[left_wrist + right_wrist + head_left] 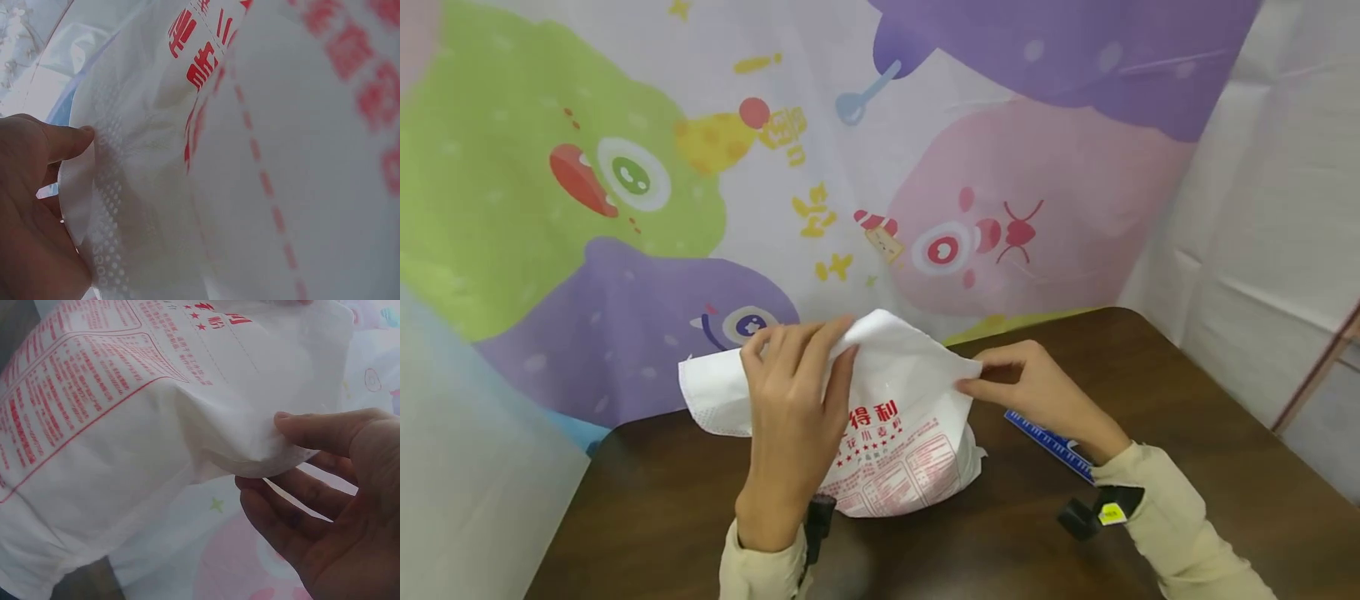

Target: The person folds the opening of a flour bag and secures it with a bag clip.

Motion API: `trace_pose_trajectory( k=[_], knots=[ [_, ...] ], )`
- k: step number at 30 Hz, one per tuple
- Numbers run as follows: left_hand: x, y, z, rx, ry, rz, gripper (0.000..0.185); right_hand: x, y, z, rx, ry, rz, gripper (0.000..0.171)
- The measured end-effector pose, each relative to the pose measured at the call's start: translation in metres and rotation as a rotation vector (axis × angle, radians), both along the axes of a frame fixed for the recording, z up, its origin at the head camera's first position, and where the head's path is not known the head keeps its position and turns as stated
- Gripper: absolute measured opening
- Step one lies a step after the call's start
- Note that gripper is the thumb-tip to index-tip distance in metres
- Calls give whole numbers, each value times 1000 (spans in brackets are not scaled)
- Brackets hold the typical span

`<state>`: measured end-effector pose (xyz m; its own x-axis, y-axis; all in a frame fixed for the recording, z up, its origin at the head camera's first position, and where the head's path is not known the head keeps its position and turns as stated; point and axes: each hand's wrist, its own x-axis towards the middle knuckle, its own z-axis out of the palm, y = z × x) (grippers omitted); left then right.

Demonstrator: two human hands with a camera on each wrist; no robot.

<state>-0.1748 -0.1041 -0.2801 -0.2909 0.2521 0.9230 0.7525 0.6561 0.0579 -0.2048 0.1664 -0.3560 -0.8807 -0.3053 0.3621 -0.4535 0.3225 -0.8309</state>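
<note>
A white flour bag (902,475) with red printing stands on the brown table, its lower part full and rounded and its top flattened and folded over to the left. My left hand (790,392) pinches the top edge on the left side. In the left wrist view the thumb of that left hand (37,194) lies on the bag's dotted white rim (109,194). My right hand (1037,387) pinches the upper right corner. From the right wrist, that right hand (325,500) has its thumb on the bag (94,450) and fingers beneath the edge.
A blue ruler (1048,443) lies on the table (655,500) under my right forearm. Behind the table hangs a cartoon-printed cloth (820,50), with a white cloth (1247,208) at the right side. Each wrist wears a black strapped device (1105,510).
</note>
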Motion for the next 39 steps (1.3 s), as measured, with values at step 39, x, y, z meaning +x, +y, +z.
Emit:
trace_pose_trajectory(
  k=[39],
  knots=[
    [23, -28, 13, -256, -206, 177, 25, -1, -1, -2, 79, 63, -23, 13]
  ],
)
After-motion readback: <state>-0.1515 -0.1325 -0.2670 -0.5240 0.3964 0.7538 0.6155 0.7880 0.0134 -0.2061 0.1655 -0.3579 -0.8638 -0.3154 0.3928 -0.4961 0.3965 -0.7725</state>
